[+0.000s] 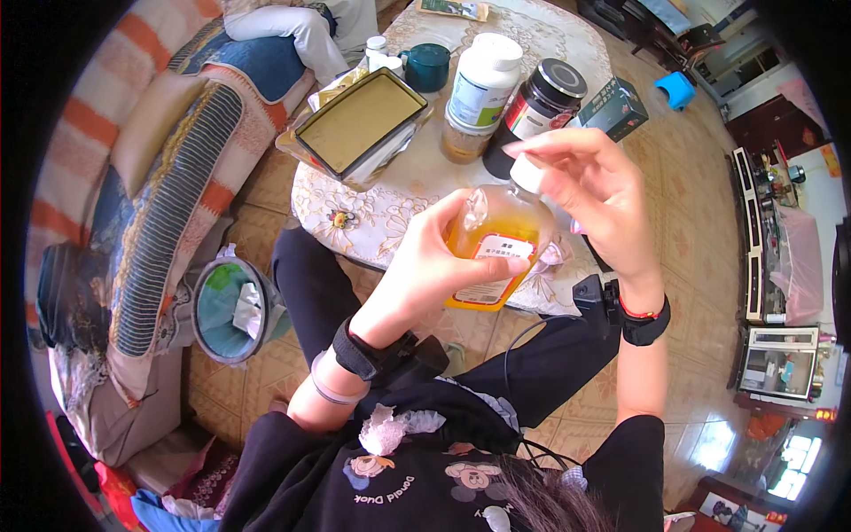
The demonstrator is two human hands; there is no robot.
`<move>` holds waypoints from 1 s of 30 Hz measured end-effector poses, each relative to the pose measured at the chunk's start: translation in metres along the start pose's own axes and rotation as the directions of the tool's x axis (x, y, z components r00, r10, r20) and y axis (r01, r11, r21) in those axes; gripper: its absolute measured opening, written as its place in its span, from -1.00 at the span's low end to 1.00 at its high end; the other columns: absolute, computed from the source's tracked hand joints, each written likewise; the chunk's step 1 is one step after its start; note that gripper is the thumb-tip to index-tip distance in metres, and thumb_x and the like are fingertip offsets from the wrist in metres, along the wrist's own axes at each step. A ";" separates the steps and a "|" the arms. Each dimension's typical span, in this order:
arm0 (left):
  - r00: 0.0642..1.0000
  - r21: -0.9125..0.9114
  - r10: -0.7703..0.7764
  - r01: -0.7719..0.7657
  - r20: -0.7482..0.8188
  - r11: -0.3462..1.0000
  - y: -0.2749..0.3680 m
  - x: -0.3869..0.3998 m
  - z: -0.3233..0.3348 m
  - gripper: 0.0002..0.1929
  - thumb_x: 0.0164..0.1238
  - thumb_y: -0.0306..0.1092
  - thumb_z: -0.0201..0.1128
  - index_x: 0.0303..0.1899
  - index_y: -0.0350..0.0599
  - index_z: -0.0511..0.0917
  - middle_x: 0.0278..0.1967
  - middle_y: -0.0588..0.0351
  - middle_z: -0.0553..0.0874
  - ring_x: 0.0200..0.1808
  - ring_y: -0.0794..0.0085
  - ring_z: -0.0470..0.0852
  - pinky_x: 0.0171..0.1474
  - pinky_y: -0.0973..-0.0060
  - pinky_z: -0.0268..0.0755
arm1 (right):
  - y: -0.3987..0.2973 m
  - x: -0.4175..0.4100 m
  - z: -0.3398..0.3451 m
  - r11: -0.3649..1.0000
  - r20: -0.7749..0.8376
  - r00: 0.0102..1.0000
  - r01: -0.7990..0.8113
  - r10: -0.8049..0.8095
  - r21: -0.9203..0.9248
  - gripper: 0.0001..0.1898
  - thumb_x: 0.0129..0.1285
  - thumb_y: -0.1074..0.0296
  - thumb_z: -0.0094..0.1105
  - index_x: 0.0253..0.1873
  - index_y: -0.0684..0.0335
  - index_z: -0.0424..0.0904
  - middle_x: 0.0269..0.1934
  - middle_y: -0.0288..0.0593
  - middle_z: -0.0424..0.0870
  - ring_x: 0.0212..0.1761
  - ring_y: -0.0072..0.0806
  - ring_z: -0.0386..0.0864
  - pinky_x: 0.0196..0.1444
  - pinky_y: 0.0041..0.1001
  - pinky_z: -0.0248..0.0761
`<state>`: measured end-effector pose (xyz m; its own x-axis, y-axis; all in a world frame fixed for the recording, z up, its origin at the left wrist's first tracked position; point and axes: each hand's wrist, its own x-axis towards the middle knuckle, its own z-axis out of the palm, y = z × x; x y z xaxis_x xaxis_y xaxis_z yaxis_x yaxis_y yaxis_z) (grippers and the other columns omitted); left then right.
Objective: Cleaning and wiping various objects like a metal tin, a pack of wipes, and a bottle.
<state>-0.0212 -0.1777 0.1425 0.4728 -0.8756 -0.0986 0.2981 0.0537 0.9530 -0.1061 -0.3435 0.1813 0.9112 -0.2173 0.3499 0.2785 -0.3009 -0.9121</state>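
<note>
My left hand grips a clear plastic bottle by its body, the thumb lying across its label. Amber-yellow liquid fills its lower part, and the label bears writing. On the bottle's neck sits a white cap, with the fingers of my right hand bent around it, thumb against its side. The bottle leans a little and is held above the near edge of the table, which has a flower-patterned cloth. Whether the cap is loose on the neck cannot be seen.
Behind the bottle stand a white tub, a dark jar with a black lid, a green mug, a dark box and a rectangular tray. A waste bin is left of my knees. Another person's legs rest on the sofa.
</note>
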 end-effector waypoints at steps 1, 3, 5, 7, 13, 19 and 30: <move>1.000 -0.001 -0.001 0.001 0.003 1.000 -0.001 0.000 0.001 -0.52 -0.06 -0.36 0.48 -0.07 -0.26 0.48 -0.21 0.13 0.66 -0.18 0.57 0.60 -0.04 0.54 0.45 | 0.002 -0.001 -0.002 1.000 -0.003 1.000 -0.001 0.001 -0.002 -0.83 0.28 0.43 0.14 -0.08 0.34 0.56 -0.04 -0.13 0.60 0.04 -0.50 0.52 0.14 -0.48 0.35; 1.000 -0.042 -0.021 0.021 -0.006 0.999 -0.005 0.002 0.002 -0.53 -0.06 -0.36 0.48 -0.08 -0.26 0.49 -0.21 0.12 0.66 -0.18 0.57 0.60 -0.05 0.54 0.45 | 0.005 -0.002 -0.005 0.955 0.074 0.985 0.168 -0.154 -0.244 -0.80 0.27 0.44 0.15 -0.02 0.33 0.56 -0.04 -0.15 0.61 0.04 -0.52 0.51 0.12 -0.48 0.36; 1.000 -0.020 -0.001 0.001 0.000 1.000 -0.009 0.004 0.002 -0.53 -0.06 -0.36 0.48 -0.08 -0.26 0.49 -0.21 0.12 0.66 -0.18 0.57 0.60 -0.05 0.55 0.45 | -0.003 -0.005 -0.003 1.000 0.014 1.000 -0.003 0.003 0.010 -0.75 0.25 0.43 0.19 0.01 0.32 0.55 -0.04 -0.15 0.60 0.03 -0.51 0.51 0.12 -0.46 0.35; 1.000 0.003 0.017 -0.017 -0.002 1.000 -0.013 0.004 0.002 -0.53 -0.05 -0.36 0.48 -0.08 -0.27 0.49 -0.21 0.12 0.66 -0.18 0.56 0.60 -0.05 0.55 0.45 | 0.003 -0.011 -0.008 0.987 0.027 0.992 -0.119 0.123 -0.108 -0.76 0.28 0.40 0.13 0.00 0.33 0.56 0.02 -0.09 0.57 0.10 -0.42 0.49 0.17 -0.42 0.31; 1.000 0.006 0.019 -0.019 -0.007 1.000 -0.023 0.005 0.001 -0.52 -0.05 -0.36 0.47 -0.06 -0.29 0.48 -0.21 0.12 0.65 -0.17 0.58 0.59 -0.04 0.56 0.44 | 0.004 -0.014 -0.014 0.982 0.086 0.996 0.026 -0.010 -0.185 -0.66 0.21 0.37 0.23 0.09 0.27 0.55 0.07 -0.20 0.56 0.15 -0.45 0.46 0.17 -0.46 0.31; 0.999 0.110 0.015 -0.019 0.036 0.994 -0.030 0.008 0.003 -0.51 -0.05 -0.37 0.47 -0.05 -0.27 0.48 -0.20 0.14 0.65 -0.18 0.59 0.58 -0.05 0.57 0.44 | 0.003 -0.013 -0.014 0.826 0.156 0.983 0.170 -0.100 -0.538 -0.61 0.21 0.38 0.21 0.16 0.18 0.51 -0.13 -0.18 0.59 -0.09 -0.38 0.53 0.04 -0.44 0.36; 0.998 0.300 0.031 -0.047 0.058 0.953 -0.035 0.009 0.007 -0.53 -0.06 -0.36 0.47 -0.07 -0.26 0.50 -0.25 0.12 0.64 -0.21 0.58 0.57 -0.07 0.54 0.44 | -0.011 -0.017 -0.017 0.870 0.111 0.980 -0.092 0.166 -0.484 -0.77 0.12 0.35 0.28 -0.13 0.28 0.60 -0.30 -0.14 0.64 -0.29 -0.40 0.55 -0.19 -0.47 0.40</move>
<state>-0.0332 -0.1907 0.1098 0.4328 -0.9000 -0.0522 0.0128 -0.0517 0.9986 -0.1300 -0.3527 0.1895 0.9729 -0.1595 0.1677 0.0113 -0.6911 -0.7227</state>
